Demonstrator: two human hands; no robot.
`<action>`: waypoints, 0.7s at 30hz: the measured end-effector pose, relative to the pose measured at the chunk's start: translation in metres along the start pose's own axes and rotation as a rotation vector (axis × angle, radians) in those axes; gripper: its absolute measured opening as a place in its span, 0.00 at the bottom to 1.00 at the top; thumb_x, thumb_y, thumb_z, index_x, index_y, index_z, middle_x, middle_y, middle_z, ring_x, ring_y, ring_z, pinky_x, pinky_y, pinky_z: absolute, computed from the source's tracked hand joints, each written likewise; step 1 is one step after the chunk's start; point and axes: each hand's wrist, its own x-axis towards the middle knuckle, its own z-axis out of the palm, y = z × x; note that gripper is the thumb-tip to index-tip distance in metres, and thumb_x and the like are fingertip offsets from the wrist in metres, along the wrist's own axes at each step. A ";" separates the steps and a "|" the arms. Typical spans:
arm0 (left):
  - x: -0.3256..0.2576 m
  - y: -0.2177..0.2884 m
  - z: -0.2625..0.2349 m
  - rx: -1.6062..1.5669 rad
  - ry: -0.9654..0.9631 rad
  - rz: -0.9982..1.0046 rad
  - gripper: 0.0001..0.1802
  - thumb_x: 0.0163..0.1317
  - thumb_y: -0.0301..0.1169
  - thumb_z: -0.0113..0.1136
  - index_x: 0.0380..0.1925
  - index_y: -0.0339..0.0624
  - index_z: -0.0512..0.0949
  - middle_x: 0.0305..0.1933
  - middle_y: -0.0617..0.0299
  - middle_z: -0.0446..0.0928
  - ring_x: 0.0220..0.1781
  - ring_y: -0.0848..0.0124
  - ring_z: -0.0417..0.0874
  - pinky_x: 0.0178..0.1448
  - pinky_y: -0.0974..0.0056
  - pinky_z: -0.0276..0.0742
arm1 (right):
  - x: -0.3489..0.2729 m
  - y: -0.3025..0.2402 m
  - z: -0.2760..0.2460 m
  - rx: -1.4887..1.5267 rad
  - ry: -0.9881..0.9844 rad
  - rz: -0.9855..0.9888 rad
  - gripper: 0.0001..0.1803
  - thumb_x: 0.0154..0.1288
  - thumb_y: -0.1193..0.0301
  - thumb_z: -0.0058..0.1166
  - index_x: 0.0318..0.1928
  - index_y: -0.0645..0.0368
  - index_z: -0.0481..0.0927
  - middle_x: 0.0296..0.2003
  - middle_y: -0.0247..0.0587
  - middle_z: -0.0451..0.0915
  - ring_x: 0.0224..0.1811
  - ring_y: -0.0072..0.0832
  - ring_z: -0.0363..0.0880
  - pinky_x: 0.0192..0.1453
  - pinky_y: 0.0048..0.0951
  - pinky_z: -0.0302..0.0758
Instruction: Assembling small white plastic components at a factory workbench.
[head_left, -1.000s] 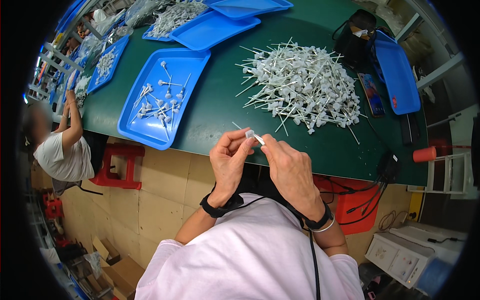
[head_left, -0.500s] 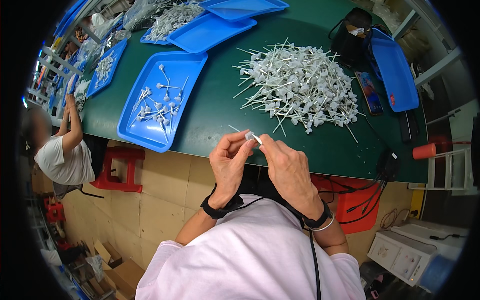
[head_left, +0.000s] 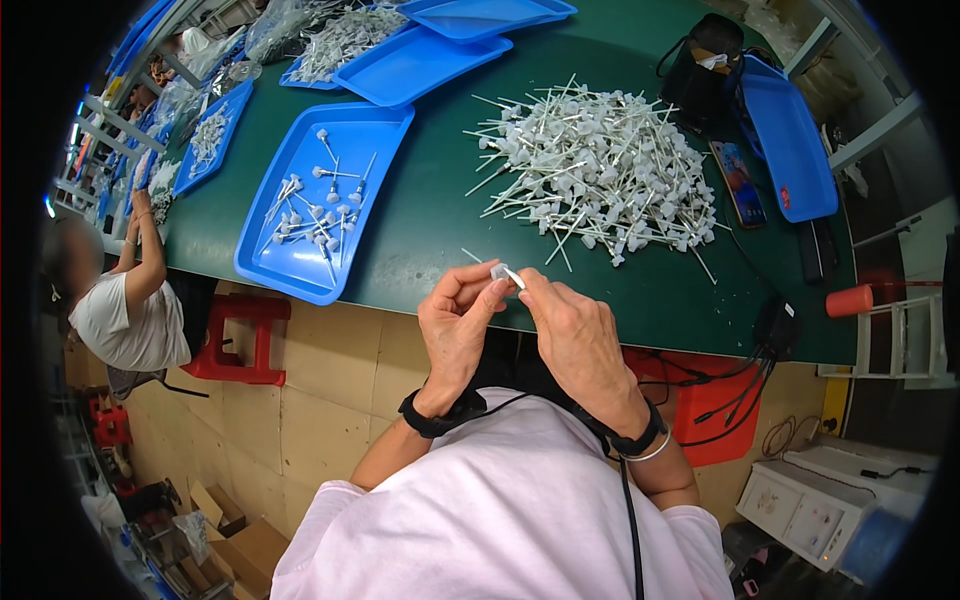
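Near the front edge of the table, my left hand pinches a small whitish plastic-headed pin between thumb and fingertips. Its thin rod seems to poke out to the left past my fingers. Close against it, my right hand is closed on a slim white piece, whose tip meets the head of the pin; its far end is hidden in my fingers. Beyond my hands lies a big pile of similar pins. Several more lie in a blue tray to the left.
Two overlapping blue trays lie at the far side. A phone, a black bag and another blue tray are at the right. A co-worker sits at the left near a red stool. Cables hang off the right edge.
Almost nothing differs. Both hands stay together at the same spot, with only a very slight shift of the fingers and the held pieces.
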 end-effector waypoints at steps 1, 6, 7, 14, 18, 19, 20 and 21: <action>0.000 0.000 0.000 0.002 0.000 0.001 0.13 0.64 0.24 0.62 0.48 0.31 0.77 0.42 0.55 0.84 0.44 0.71 0.86 0.43 0.72 0.80 | 0.000 0.000 0.000 -0.001 -0.002 0.000 0.07 0.70 0.72 0.50 0.43 0.61 0.71 0.24 0.50 0.78 0.24 0.49 0.80 0.23 0.44 0.74; 0.000 -0.001 -0.001 0.019 -0.002 0.012 0.13 0.64 0.24 0.62 0.48 0.31 0.77 0.42 0.55 0.84 0.44 0.71 0.86 0.43 0.72 0.80 | 0.000 0.002 0.001 -0.006 0.006 -0.004 0.06 0.70 0.72 0.50 0.43 0.61 0.71 0.24 0.49 0.78 0.23 0.49 0.80 0.23 0.44 0.74; 0.000 -0.002 -0.001 0.022 -0.005 0.016 0.13 0.64 0.24 0.62 0.48 0.32 0.77 0.42 0.55 0.84 0.44 0.71 0.86 0.43 0.72 0.80 | 0.000 0.002 0.002 -0.005 0.008 -0.007 0.06 0.70 0.72 0.50 0.43 0.61 0.71 0.24 0.49 0.78 0.23 0.49 0.80 0.23 0.44 0.74; 0.000 -0.002 -0.002 0.029 -0.023 0.019 0.13 0.65 0.24 0.62 0.49 0.33 0.77 0.42 0.55 0.84 0.43 0.73 0.85 0.44 0.72 0.79 | 0.000 0.002 -0.001 -0.007 0.023 -0.031 0.06 0.69 0.72 0.51 0.43 0.60 0.72 0.25 0.49 0.78 0.25 0.48 0.81 0.24 0.43 0.75; 0.002 -0.001 -0.005 -0.003 -0.066 0.009 0.13 0.65 0.23 0.61 0.49 0.33 0.77 0.44 0.56 0.84 0.46 0.75 0.84 0.47 0.73 0.78 | 0.003 0.006 -0.004 0.123 0.020 -0.046 0.06 0.69 0.73 0.51 0.44 0.61 0.75 0.26 0.52 0.79 0.27 0.49 0.81 0.26 0.43 0.74; 0.002 0.000 -0.005 -0.021 -0.076 -0.001 0.13 0.65 0.23 0.61 0.50 0.33 0.77 0.44 0.56 0.84 0.46 0.75 0.84 0.48 0.73 0.78 | 0.004 0.006 -0.007 0.167 -0.009 -0.036 0.07 0.69 0.72 0.51 0.44 0.61 0.76 0.26 0.53 0.79 0.28 0.50 0.80 0.27 0.44 0.73; 0.003 0.001 -0.005 -0.039 -0.085 -0.012 0.13 0.65 0.23 0.61 0.50 0.33 0.77 0.44 0.56 0.84 0.46 0.75 0.84 0.48 0.73 0.78 | 0.006 0.008 -0.009 0.212 -0.038 -0.025 0.07 0.70 0.72 0.51 0.45 0.61 0.76 0.26 0.54 0.79 0.28 0.51 0.80 0.27 0.45 0.73; 0.003 0.002 -0.005 -0.057 -0.096 -0.021 0.14 0.65 0.22 0.60 0.50 0.33 0.77 0.44 0.56 0.84 0.47 0.75 0.84 0.49 0.73 0.78 | 0.007 0.010 -0.010 0.255 -0.065 -0.006 0.08 0.70 0.71 0.51 0.45 0.61 0.77 0.26 0.54 0.79 0.28 0.51 0.80 0.28 0.45 0.72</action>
